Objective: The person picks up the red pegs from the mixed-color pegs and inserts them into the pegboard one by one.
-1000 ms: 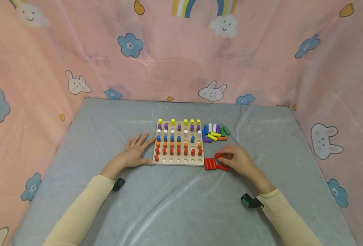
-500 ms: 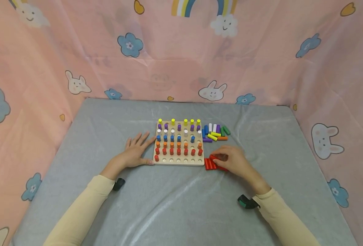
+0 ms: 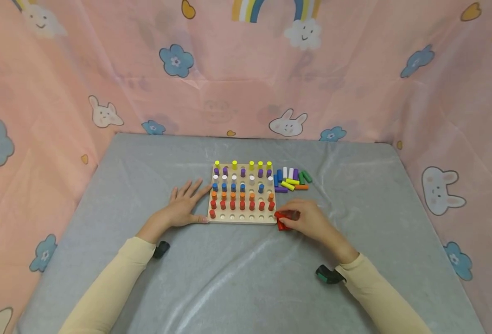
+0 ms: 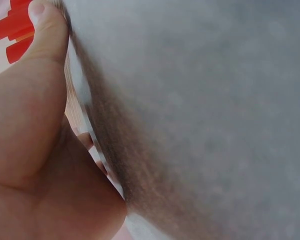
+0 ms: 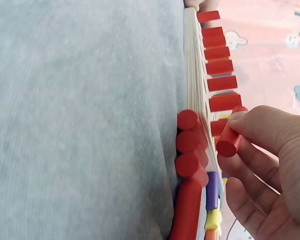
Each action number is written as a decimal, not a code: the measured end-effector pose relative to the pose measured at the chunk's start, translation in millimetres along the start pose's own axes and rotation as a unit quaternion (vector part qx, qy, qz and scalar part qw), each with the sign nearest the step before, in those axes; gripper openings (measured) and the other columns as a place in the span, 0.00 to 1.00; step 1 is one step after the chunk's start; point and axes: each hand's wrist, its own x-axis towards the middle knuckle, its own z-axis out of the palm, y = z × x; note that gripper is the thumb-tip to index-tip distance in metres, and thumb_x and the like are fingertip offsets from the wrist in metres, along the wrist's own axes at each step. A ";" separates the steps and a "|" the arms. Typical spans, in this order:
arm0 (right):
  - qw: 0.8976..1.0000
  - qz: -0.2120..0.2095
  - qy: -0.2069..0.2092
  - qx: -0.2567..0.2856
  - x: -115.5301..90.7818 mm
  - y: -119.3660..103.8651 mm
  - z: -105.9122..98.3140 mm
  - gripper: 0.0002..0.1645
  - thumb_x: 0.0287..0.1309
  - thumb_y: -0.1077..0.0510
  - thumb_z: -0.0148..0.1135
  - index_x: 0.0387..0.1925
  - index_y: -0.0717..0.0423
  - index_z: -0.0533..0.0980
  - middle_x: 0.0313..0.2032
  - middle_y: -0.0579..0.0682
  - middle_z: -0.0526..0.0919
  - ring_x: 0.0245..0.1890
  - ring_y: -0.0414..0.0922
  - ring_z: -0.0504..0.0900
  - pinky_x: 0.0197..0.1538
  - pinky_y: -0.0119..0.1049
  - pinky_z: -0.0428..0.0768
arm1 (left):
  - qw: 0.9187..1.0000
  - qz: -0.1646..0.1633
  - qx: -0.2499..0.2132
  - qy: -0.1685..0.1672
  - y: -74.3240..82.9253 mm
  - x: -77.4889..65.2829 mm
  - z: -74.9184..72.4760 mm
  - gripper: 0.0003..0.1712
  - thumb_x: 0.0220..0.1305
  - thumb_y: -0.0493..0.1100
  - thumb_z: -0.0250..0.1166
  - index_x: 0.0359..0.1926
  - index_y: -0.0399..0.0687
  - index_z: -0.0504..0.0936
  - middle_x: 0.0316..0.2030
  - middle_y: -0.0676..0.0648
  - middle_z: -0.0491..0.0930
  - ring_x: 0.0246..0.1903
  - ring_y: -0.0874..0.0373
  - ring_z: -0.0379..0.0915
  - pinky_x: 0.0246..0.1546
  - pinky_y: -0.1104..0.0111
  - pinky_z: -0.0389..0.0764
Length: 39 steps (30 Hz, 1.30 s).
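Observation:
A wooden pegboard (image 3: 237,221) stands on the table, with upright pegs in rows of yellow, purple, white, blue, orange and red. The front row bears one red peg (image 3: 212,214) at its left end, beside bare holes. My left hand (image 3: 179,208) lies with fingers spread against the board's left side, its thumb (image 4: 47,35) along the near corner. Between thumb and fingers, my right hand (image 3: 308,218) pinches a red peg (image 5: 231,140), just off the board's near right corner. Below it, several loose red pegs (image 5: 188,141) lie side by side against the board, partly hidden by the hand in the head view.
Right of the board's far half lies a loose group of pegs: blue, white (image 3: 285,173), purple, green (image 3: 306,176), yellow (image 3: 288,185) and orange (image 3: 301,187). Grey cloth (image 3: 229,278) covers the table. A pink patterned curtain (image 3: 229,69) surrounds its back and sides.
My right hand has carried the red peg leftward, over the other loose red pegs to the board's corner. The left hand and the board have stayed in place.

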 end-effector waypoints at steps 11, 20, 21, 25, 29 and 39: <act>1.000 -0.009 -0.012 -0.015 6.9 -12.8 5.2 0.13 0.53 0.56 0.74 0.42 0.52 0.87 0.35 0.44 0.88 0.30 0.37 0.79 0.34 0.29 0.79 | 1.000 0.002 0.006 -0.001 0.2 1.0 0.0 0.59 0.57 0.66 0.68 0.80 0.62 0.43 0.80 0.42 0.34 0.78 0.36 0.26 0.71 0.32 0.33; 0.999 -0.023 -0.017 -0.020 13.6 -20.7 12.6 0.14 0.53 0.56 0.74 0.43 0.51 0.87 0.35 0.44 0.88 0.29 0.38 0.79 0.33 0.27 0.77 | 1.000 0.007 0.006 -0.001 -0.3 0.8 -0.3 0.59 0.57 0.66 0.68 0.80 0.61 0.43 0.80 0.41 0.34 0.78 0.35 0.27 0.71 0.31 0.34; 0.999 -0.024 -0.017 -0.021 14.4 -21.8 13.8 0.14 0.53 0.56 0.74 0.43 0.51 0.86 0.35 0.44 0.89 0.29 0.39 0.79 0.33 0.27 0.77 | 1.000 0.007 0.009 0.000 -0.3 0.7 -0.3 0.59 0.57 0.66 0.67 0.80 0.61 0.43 0.80 0.41 0.34 0.78 0.35 0.27 0.71 0.31 0.34; 0.999 -0.034 -0.015 -0.020 18.4 -24.8 19.5 0.13 0.53 0.56 0.74 0.42 0.51 0.86 0.34 0.44 0.88 0.29 0.38 0.80 0.33 0.27 0.78 | 1.000 0.007 0.010 0.002 -0.7 1.1 0.1 0.59 0.57 0.66 0.68 0.80 0.61 0.43 0.80 0.41 0.35 0.78 0.35 0.27 0.71 0.31 0.35; 0.999 -0.049 -0.014 -0.009 23.6 -27.1 25.6 0.13 0.53 0.58 0.74 0.42 0.51 0.86 0.33 0.44 0.88 0.30 0.36 0.81 0.35 0.29 0.81 | 1.000 0.005 0.011 -0.002 -1.3 1.7 0.1 0.59 0.57 0.66 0.67 0.80 0.61 0.43 0.80 0.42 0.34 0.78 0.36 0.26 0.71 0.31 0.34; 0.998 -0.057 -0.023 0.010 35.0 -37.8 39.2 0.12 0.56 0.59 0.71 0.43 0.51 0.84 0.36 0.44 0.89 0.34 0.35 0.85 0.38 0.29 0.83 | 1.000 0.005 0.008 0.002 -1.0 0.4 -1.0 0.59 0.57 0.66 0.68 0.80 0.61 0.44 0.80 0.41 0.35 0.78 0.35 0.27 0.71 0.31 0.34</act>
